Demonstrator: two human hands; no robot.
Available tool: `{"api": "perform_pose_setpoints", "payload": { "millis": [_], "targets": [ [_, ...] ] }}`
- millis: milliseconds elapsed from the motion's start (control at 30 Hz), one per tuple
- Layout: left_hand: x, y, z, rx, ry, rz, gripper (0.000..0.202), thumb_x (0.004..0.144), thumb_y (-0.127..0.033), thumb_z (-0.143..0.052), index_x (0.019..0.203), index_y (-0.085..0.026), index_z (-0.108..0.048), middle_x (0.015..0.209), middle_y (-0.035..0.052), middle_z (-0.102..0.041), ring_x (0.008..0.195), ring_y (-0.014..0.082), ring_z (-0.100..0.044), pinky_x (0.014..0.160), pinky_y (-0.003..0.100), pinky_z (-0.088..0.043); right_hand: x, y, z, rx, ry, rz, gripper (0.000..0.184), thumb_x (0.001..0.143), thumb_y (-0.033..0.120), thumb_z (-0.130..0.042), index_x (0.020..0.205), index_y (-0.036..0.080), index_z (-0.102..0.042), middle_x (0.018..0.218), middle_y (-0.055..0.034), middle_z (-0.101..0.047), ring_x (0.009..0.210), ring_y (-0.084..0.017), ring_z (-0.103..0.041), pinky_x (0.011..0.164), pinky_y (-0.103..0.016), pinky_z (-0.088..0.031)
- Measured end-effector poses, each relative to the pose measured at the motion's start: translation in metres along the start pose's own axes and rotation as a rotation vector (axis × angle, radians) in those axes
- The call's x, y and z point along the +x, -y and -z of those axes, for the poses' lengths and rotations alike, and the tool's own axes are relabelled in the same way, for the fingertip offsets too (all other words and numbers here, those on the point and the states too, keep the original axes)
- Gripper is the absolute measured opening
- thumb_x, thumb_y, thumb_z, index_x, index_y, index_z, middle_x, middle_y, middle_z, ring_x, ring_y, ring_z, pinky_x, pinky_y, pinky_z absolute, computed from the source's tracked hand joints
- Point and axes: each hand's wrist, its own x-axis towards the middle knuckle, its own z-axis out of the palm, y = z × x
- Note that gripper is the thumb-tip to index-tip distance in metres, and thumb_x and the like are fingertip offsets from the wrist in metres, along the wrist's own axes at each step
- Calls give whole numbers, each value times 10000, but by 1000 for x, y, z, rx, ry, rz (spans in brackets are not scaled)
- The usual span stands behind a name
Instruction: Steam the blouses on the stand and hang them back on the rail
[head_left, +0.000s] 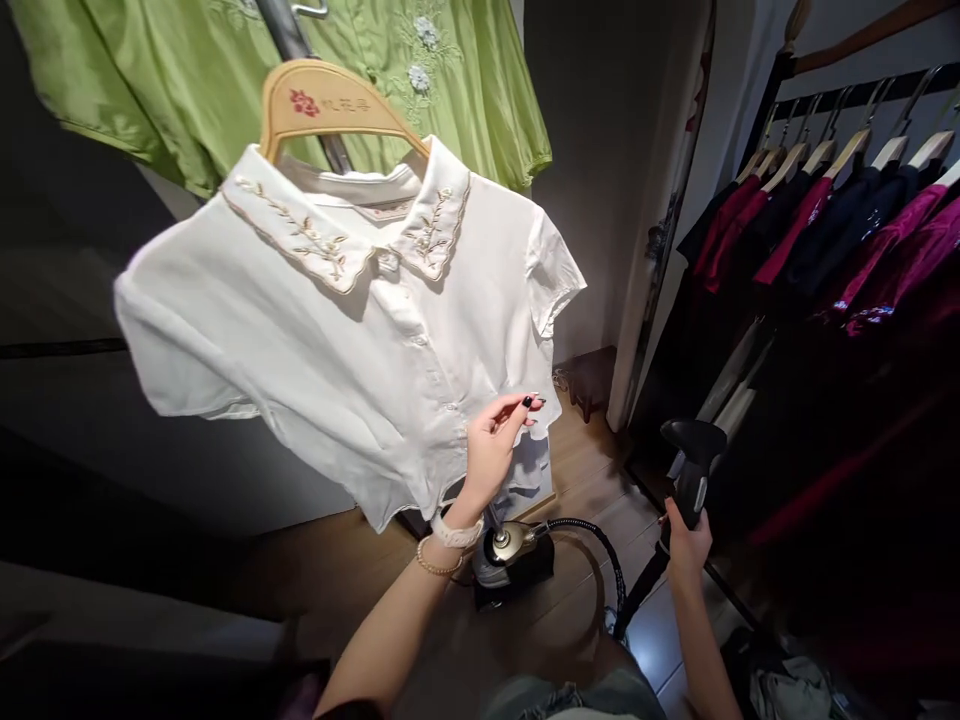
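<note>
A white short-sleeved blouse with an embroidered collar hangs from a wooden hanger. My left hand pinches the blouse's lower right edge between its fingertips, and a white wristband and a beaded bracelet circle that wrist. My right hand grips the handle of a black garment steamer head, held upright and away from the blouse. A black hose curves from the head's side down to the steamer base on the floor.
A green embroidered garment hangs behind the blouse. On the right, a rail holds dark and magenta garments on wooden hangers. A small wooden stool stands by the wall. The floor is wood, with a pile of cloth at lower right.
</note>
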Motion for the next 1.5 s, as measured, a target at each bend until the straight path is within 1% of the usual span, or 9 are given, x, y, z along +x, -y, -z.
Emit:
{"api": "perform_pose_setpoints", "payload": {
  "millis": [167,267,333,467,567,733,900,1133,1500],
  "targets": [
    [110,-40,-31,453,-164,-571,214,945,-384,-638,1044,-250,-772,1074,94,-776,1086,288,-690,1012,504,-517,62,12,-3,10,41,18,544,588,555,-804,957,189,-641,707,27,-590,604,-156,-531,560,-290,-449],
    [192,-84,-43,816,-34,-773,291,872,-383,-721,1151,-305,-743,1199,90,-751,1335,375,-523,1164,655,-299,95,25,-12,-53,104,65,512,602,584,-781,889,192,-621,656,38,-571,573,-145,-511,539,-279,-421],
    [239,-106,-53,962,136,-793,273,804,-411,-792,1057,-311,-764,1154,74,-761,1371,371,-488,1208,641,-213,111,34,-23,-100,169,88,516,605,614,-766,862,194,-613,620,45,-553,558,-146,-507,531,-277,-413],
    [295,-115,-64,1196,486,-554,267,734,-514,-827,719,-262,-739,790,67,-731,1134,357,-635,1079,509,-388,125,47,-50,-153,313,126,550,587,636,-769,869,183,-636,612,41,-556,553,-146,-505,536,-276,-412],
    [306,-104,-61,1237,587,-430,330,739,-548,-803,657,-239,-719,666,61,-664,992,339,-678,921,387,-459,124,56,-69,-122,421,155,565,596,625,-795,901,169,-661,666,19,-596,606,-148,-525,562,-265,-416],
    [301,-91,-54,1144,511,-439,303,763,-518,-776,687,-227,-741,584,49,-590,867,308,-681,807,333,-461,114,75,-91,-63,502,131,501,612,559,-813,872,157,-668,692,13,-597,633,-134,-516,573,-249,-416],
    [295,-86,-55,1251,652,-446,321,718,-536,-798,625,-238,-721,495,32,-535,738,272,-655,783,347,-450,104,84,-100,-16,451,84,456,650,517,-813,895,169,-648,696,34,-572,591,-109,-494,548,-238,-418],
    [293,-72,-70,1318,785,-581,236,744,-440,-752,614,-245,-723,531,58,-583,732,265,-638,807,381,-430,97,69,-104,15,340,59,434,670,506,-818,874,178,-621,696,48,-559,574,-95,-500,529,-225,-423],
    [284,-72,-97,1176,774,-631,183,778,-406,-709,740,-234,-760,625,57,-651,788,280,-661,826,389,-432,102,62,-92,93,193,-40,531,568,525,-857,885,174,-616,668,55,-570,506,-83,-493,454,-210,-404]
  ]
}}
